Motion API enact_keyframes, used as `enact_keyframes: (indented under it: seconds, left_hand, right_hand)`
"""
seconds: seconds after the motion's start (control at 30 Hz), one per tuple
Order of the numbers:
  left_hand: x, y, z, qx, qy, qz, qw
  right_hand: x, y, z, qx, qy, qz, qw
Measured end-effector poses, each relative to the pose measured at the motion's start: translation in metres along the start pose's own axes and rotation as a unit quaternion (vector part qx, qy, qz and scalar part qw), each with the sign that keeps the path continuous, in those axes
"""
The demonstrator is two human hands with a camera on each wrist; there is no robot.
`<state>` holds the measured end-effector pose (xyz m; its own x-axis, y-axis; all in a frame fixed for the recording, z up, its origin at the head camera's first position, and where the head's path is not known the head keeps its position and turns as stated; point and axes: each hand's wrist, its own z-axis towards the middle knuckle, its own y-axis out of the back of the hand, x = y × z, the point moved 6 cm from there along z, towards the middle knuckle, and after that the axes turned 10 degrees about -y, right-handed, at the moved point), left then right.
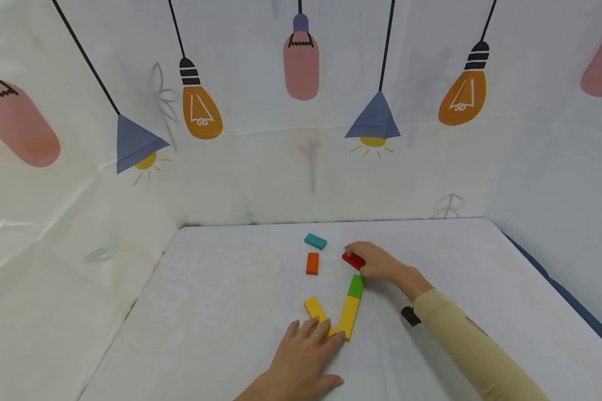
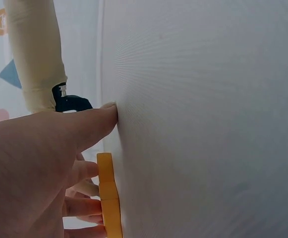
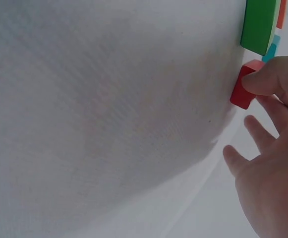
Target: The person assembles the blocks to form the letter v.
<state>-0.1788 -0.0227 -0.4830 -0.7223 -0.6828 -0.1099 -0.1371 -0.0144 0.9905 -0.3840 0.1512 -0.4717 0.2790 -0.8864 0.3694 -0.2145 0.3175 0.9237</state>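
Note:
My right hand (image 1: 376,262) pinches a red block (image 1: 353,260) between thumb and finger, just beyond the green block (image 1: 355,287). In the right wrist view the thumb lies on the red block (image 3: 244,89), while the other fingers spread away from it. The green block touches the far end of a yellow block (image 1: 348,317). Spread out flat, my left hand (image 1: 303,362) rests its fingertips on a second yellow block (image 1: 315,309) and at the near end of the first. The two yellow blocks form a V, its tip partly hidden by the fingers.
An orange block (image 1: 312,263) and a teal block (image 1: 315,241) lie farther back on the white table (image 1: 210,312). A black wrist camera (image 1: 410,316) shows under the right sleeve. Behind the table hangs a white cloth (image 1: 261,172) printed with lamps.

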Motion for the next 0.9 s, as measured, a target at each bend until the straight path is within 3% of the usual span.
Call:
enact_keyframes:
  seconds: [0.9]
  left_hand:
    - [0.0,-0.002,0.003,0.015,0.006,-0.001,0.9999]
  right_hand:
    - [-0.006,0.018,-0.005,-0.034,-0.016,0.011,0.9992]
